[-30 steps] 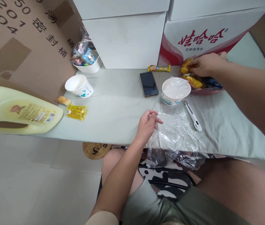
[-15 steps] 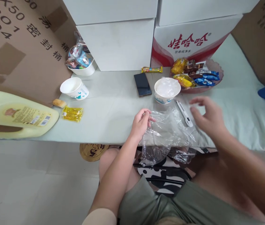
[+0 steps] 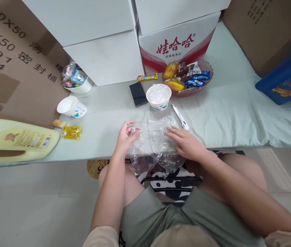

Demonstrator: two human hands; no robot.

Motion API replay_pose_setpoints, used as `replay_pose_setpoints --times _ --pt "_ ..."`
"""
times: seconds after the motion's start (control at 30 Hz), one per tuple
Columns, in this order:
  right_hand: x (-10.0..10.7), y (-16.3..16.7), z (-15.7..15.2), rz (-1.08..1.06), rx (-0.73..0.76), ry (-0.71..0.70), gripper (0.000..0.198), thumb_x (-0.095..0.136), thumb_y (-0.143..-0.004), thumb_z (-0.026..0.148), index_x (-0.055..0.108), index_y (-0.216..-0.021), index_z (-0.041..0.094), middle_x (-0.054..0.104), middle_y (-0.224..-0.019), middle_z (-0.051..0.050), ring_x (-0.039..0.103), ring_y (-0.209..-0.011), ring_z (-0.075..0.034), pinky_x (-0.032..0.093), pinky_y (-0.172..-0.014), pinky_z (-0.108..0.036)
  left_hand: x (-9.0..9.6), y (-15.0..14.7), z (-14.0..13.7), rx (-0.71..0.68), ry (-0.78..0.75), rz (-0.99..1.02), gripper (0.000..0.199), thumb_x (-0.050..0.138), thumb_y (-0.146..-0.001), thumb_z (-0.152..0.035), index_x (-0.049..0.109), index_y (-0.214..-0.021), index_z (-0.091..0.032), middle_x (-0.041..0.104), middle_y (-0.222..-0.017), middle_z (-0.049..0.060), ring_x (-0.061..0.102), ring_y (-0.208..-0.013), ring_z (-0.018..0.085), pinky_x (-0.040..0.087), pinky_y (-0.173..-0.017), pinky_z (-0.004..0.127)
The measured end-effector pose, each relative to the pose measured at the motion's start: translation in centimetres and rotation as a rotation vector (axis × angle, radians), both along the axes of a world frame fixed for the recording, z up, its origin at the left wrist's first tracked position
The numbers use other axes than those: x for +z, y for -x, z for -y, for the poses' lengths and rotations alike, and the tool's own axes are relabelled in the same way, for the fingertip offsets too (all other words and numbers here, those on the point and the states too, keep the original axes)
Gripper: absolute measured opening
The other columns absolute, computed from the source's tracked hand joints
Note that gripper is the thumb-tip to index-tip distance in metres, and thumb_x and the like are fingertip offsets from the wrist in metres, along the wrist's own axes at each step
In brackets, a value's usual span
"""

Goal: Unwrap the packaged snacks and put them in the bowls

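Observation:
A crumpled clear plastic bag lies at the table's front edge, its lower part hanging over my lap. My left hand is at its left side, with thumb and curled fingers closed on the film. On the bag's right side rests my right hand, palm down with fingers stretched out and nothing gripped. Just beyond the right fingers lies a white utility knife. Behind the bag stands a paper bowl with clear plastic inside it.
A phone and a yellow snack stick lie near the white boxes. Packaged snacks fill a pink bowl. Leftward are a tilted paper bowl, a yellow packet, a bread piece and a yellow jug.
My right hand has come from the right of the knife onto the bag, its fingers now flat. My left hand stays at the bag's left side. The view has shifted.

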State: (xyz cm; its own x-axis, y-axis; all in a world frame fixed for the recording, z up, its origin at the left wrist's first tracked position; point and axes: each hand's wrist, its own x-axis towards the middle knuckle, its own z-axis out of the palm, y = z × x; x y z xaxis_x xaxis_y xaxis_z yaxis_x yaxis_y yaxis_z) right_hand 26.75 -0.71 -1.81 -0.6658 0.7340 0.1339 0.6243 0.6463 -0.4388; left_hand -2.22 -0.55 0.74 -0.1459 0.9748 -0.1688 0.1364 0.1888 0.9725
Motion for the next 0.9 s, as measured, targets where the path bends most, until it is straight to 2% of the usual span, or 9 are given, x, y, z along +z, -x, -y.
replay_pose_setpoints --times 0.1,0.17,0.27,0.37,0.43,0.57,0.7,0.77,0.9 --pt "0.3 -0.1 0.2 0.079 -0.002 0.015 0.072 0.046 -0.077 0.003 0.053 -0.148 0.019 0.043 -0.160 -0.009 0.040 -0.149 -0.032 0.037 -0.121 -0.054 0.3 1.2 0.6 -0.081 -0.014 -0.019 0.066 0.082 -0.064 -0.030 0.050 -0.122 -0.025 0.070 -0.113 0.007 0.068 -0.091 0.016 0.054 -0.076 0.027" --pt "0.6 -0.2 0.3 0.114 -0.019 0.022 0.071 0.045 -0.079 0.003 0.053 -0.148 0.018 0.043 -0.160 -0.009 0.038 -0.149 -0.032 0.036 -0.122 -0.053 0.4 1.7 0.7 -0.050 0.002 -0.037 0.062 0.081 -0.065 -0.030 0.053 -0.120 -0.024 0.070 -0.114 0.008 0.069 -0.091 0.017 0.054 -0.076 0.028" --pt "0.9 -0.2 0.3 0.145 -0.035 0.039 0.071 0.044 -0.080 0.003 0.052 -0.149 0.018 0.043 -0.160 -0.010 0.038 -0.150 -0.031 0.035 -0.122 -0.054 0.7 1.8 0.5 0.122 0.025 -0.051 0.043 0.079 -0.067 -0.034 0.059 -0.102 -0.019 0.072 -0.089 0.005 0.067 -0.071 0.014 0.051 -0.064 0.024" --pt "1.0 -0.3 0.2 0.158 -0.048 0.049 0.072 0.045 -0.079 0.003 0.051 -0.149 0.018 0.042 -0.161 -0.010 0.037 -0.150 -0.032 0.035 -0.122 -0.054 1.1 1.6 0.1 0.268 0.022 -0.032 0.034 0.077 -0.065 -0.035 0.060 -0.090 -0.018 0.068 -0.072 0.001 0.057 -0.053 0.009 0.040 -0.048 0.019" --pt "1.0 -0.3 0.1 0.169 -0.053 0.055 0.073 0.046 -0.078 0.003 0.052 -0.149 0.018 0.041 -0.161 -0.010 0.036 -0.151 -0.032 0.034 -0.123 -0.054 1.5 1.6 0.0 0.301 0.015 0.033 0.035 0.079 -0.062 -0.035 0.060 -0.087 -0.018 0.066 -0.068 -0.001 0.050 -0.047 0.007 0.032 -0.042 0.017" --pt "0.9 -0.2 0.0 0.187 -0.060 0.071 0.073 0.048 -0.077 0.004 0.053 -0.149 0.018 0.041 -0.161 -0.011 0.036 -0.151 -0.033 0.034 -0.123 -0.055 2.0 2.0 -0.1 0.321 0.020 0.148 0.039 0.081 -0.061 -0.036 0.058 -0.087 -0.019 0.063 -0.064 -0.003 0.040 -0.041 0.004 0.024 -0.039 0.016" --pt "0.7 -0.2 0.0 0.171 -0.059 0.052 0.067 0.046 -0.080 0.006 0.056 -0.145 0.020 0.044 -0.159 -0.012 0.038 -0.149 -0.034 0.037 -0.120 -0.058 1.6 2.4 -0.3 0.407 0.044 -0.003 0.032 0.077 -0.069 -0.040 0.057 -0.083 -0.018 0.062 -0.060 -0.002 0.032 -0.038 0.003 0.019 -0.038 0.017" --pt "0.4 -0.3 0.0 0.155 -0.064 0.030 0.063 0.046 -0.081 0.007 0.059 -0.141 0.020 0.046 -0.158 -0.012 0.040 -0.148 -0.035 0.039 -0.118 -0.059 1.5 2.5 -0.1 0.357 0.074 -0.020 0.033 0.076 -0.072 -0.042 0.058 -0.087 -0.019 0.066 -0.063 0.000 0.032 -0.038 0.003 0.020 -0.039 0.017" --pt "-0.3 -0.5 0.1 0.113 -0.085 -0.013 0.061 0.047 -0.080 0.007 0.061 -0.138 0.021 0.047 -0.157 -0.012 0.040 -0.148 -0.036 0.041 -0.116 -0.061 1.6 2.5 0.5 0.114 0.135 0.018 0.051 0.083 -0.064 -0.034 0.060 -0.108 -0.021 0.073 -0.076 0.003 0.039 -0.044 0.005 0.028 -0.043 0.018"
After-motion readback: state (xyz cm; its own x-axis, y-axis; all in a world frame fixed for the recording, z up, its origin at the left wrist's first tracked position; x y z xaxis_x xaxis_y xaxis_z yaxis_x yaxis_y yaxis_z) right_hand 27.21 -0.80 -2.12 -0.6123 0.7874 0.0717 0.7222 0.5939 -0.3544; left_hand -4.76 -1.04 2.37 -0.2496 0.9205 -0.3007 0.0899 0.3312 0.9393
